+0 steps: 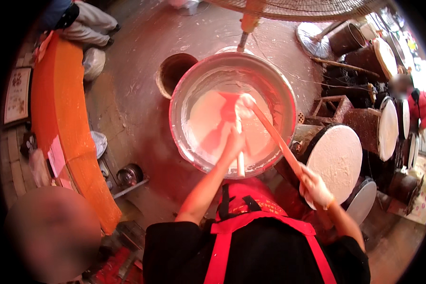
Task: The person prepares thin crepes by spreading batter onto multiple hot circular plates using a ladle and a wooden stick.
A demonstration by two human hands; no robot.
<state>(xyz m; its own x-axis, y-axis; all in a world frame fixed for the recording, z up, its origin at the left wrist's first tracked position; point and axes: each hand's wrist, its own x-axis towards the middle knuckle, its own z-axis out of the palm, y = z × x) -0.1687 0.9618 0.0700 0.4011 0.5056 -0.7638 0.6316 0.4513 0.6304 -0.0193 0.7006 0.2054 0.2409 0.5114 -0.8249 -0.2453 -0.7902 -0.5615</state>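
Clamped with left grip (234,142) on one stick (241,165), right grip (314,187) on one long pole (280,141); below left grip, one pot (272,73).

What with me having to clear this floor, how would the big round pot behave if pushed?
Probably heavy: the wide pot holds a pool of pale mixture. That mixture may slosh, as its surface looks fluid. The pot itself seems rigid, looking metallic.
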